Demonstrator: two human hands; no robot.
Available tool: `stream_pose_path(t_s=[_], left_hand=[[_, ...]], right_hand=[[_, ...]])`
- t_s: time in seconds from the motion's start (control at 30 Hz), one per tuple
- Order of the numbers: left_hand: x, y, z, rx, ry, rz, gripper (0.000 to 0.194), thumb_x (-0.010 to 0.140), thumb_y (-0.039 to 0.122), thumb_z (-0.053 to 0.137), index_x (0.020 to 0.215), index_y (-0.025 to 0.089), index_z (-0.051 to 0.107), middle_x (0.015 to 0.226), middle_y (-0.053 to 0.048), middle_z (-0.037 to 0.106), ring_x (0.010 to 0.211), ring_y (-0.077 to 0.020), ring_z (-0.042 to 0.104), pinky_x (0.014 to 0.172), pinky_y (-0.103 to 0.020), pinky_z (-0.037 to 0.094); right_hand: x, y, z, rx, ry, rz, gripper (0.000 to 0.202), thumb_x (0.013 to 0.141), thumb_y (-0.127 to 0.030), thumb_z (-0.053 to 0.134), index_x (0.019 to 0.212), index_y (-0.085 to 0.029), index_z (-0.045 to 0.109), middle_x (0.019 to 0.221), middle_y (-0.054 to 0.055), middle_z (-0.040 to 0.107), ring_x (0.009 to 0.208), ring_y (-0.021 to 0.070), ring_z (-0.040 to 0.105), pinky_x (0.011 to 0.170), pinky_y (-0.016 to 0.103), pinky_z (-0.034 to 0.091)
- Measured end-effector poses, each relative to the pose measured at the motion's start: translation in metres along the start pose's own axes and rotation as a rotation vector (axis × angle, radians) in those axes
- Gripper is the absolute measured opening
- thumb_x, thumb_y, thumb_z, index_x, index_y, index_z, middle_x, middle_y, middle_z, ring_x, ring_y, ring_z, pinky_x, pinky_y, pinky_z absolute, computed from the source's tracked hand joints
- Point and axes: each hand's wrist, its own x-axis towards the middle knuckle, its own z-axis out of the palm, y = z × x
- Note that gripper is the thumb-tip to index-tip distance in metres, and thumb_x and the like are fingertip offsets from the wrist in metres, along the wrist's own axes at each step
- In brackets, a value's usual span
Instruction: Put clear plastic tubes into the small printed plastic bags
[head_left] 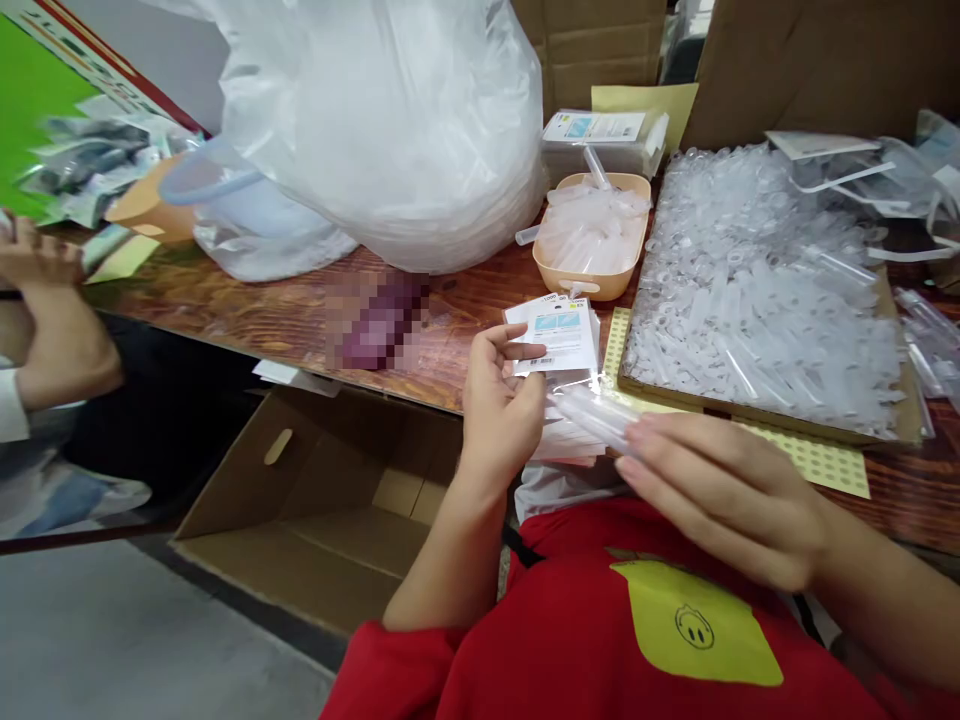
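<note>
My left hand [501,400] pinches a clear plastic bag [566,380] at its side. A white printed card [559,335] with blue pictures and a barcode lies at the bag's upper part. My right hand [727,490] is closed on clear plastic tubes [596,415], their far ends at the bag's lower part. Whether the tube ends are inside the bag or over it, I cannot tell. More flat packages lie beneath both hands at the table edge. Beyond them stands a peach-coloured plastic basket [585,285] heaped with whitish translucent pieces.
A shallow cardboard tray [757,415] of many small clear parts fills the right side, over yellow dotted sticker sheets [825,465]. A large white plastic bag [390,130] stands behind. An open carton [300,540] sits below the table edge. Another person's hand [37,255] is far left.
</note>
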Motion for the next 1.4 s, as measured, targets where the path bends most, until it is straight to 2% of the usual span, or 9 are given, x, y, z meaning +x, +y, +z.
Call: stream_pose_path(t_s=[0.1, 0.37, 0.47, 0.6, 0.8, 0.97, 1.07, 1.2, 1.4], left_hand=[[-0.002, 0.003, 0.001, -0.008, 0.012, 0.050, 0.049, 0.072, 0.008, 0.058, 0.120, 0.019, 0.054, 0.100, -0.006, 0.071, 0.095, -0.0177, 0.070, 0.068, -0.025, 0.053], [-0.013, 0.004, 0.011, -0.080, -0.072, 0.033, 0.057, 0.080, 0.010, 0.058, 0.133, 0.024, 0.040, 0.104, -0.005, 0.068, 0.100, -0.0176, 0.071, 0.071, -0.026, 0.055], [-0.014, 0.005, 0.013, -0.112, -0.033, 0.021, 0.057, 0.083, 0.011, 0.059, 0.134, 0.026, 0.038, 0.105, -0.004, 0.067, 0.095, -0.0172, 0.071, 0.071, -0.027, 0.055], [-0.013, 0.011, 0.012, -0.096, -0.011, -0.050, 0.058, 0.085, 0.009, 0.055, 0.136, 0.026, 0.034, 0.106, -0.004, 0.068, 0.094, -0.0177, 0.072, 0.077, -0.031, 0.058], [-0.016, 0.014, 0.015, -0.073, -0.007, -0.079, 0.057, 0.085, 0.013, 0.053, 0.136, 0.026, 0.032, 0.106, -0.005, 0.069, 0.101, -0.0206, 0.072, 0.078, -0.034, 0.061], [-0.019, 0.013, 0.017, -0.072, 0.016, 0.011, 0.057, 0.084, 0.013, 0.056, 0.135, 0.024, 0.034, 0.104, -0.005, 0.068, 0.106, -0.0191, 0.071, 0.084, -0.033, 0.059], [-0.021, 0.012, 0.019, -0.076, 0.016, 0.042, 0.057, 0.084, 0.012, 0.056, 0.136, 0.023, 0.035, 0.104, -0.004, 0.067, 0.103, -0.0170, 0.071, 0.078, -0.030, 0.057], [-0.024, 0.009, 0.022, -0.098, 0.008, 0.001, 0.057, 0.084, 0.011, 0.053, 0.136, 0.024, 0.033, 0.107, -0.006, 0.067, 0.097, -0.0165, 0.071, 0.071, -0.027, 0.056], [-0.036, 0.011, 0.025, -0.157, -0.015, -0.060, 0.053, 0.087, 0.013, 0.054, 0.135, 0.025, 0.035, 0.110, -0.006, 0.067, 0.096, -0.0167, 0.070, 0.071, -0.027, 0.056]], right_hand=[[0.006, 0.010, 0.015, -0.063, -0.018, -0.245, 0.031, 0.098, -0.008, 0.057, 0.125, 0.004, 0.067, 0.138, 0.021, 0.064, 0.134, 0.0345, 0.061, 0.109, 0.044, 0.062], [0.039, 0.021, 0.030, -0.266, -0.116, -0.219, 0.028, 0.098, -0.009, 0.060, 0.119, 0.006, 0.069, 0.125, 0.026, 0.068, 0.114, 0.0327, 0.069, 0.091, 0.046, 0.063], [0.051, 0.026, 0.028, -0.073, -0.109, -0.060, 0.034, 0.102, -0.013, 0.053, 0.132, -0.004, 0.067, 0.136, 0.019, 0.065, 0.125, 0.0265, 0.065, 0.104, 0.044, 0.061], [0.052, 0.047, 0.015, 0.217, -0.144, 0.286, 0.054, 0.094, -0.034, 0.073, 0.145, -0.023, 0.062, 0.149, 0.013, 0.056, 0.141, 0.0270, 0.055, 0.121, 0.047, 0.050], [0.042, 0.088, 0.025, 0.542, -0.345, 0.478, 0.067, 0.082, -0.053, 0.084, 0.141, -0.026, 0.069, 0.152, 0.013, 0.054, 0.140, 0.0272, 0.057, 0.111, 0.043, 0.058], [0.048, 0.090, 0.036, 0.645, -0.397, 0.571, 0.066, 0.076, -0.052, 0.089, 0.135, -0.024, 0.075, 0.151, 0.012, 0.057, 0.141, 0.0285, 0.058, 0.101, 0.036, 0.062], [0.049, 0.082, 0.045, 0.641, -0.341, 0.651, 0.058, 0.075, -0.047, 0.089, 0.127, -0.022, 0.079, 0.142, 0.013, 0.064, 0.130, 0.0277, 0.065, 0.090, 0.033, 0.064], [0.048, 0.073, 0.064, 0.540, -0.124, 0.678, 0.031, 0.078, -0.026, 0.083, 0.108, -0.019, 0.084, 0.117, 0.009, 0.075, 0.112, 0.0222, 0.072, 0.103, 0.036, 0.059], [0.053, 0.061, 0.085, 0.388, 0.062, 0.676, 0.008, 0.076, -0.010, 0.074, 0.081, -0.015, 0.079, 0.091, 0.007, 0.074, 0.089, 0.0185, 0.072, 0.081, 0.030, 0.056]])
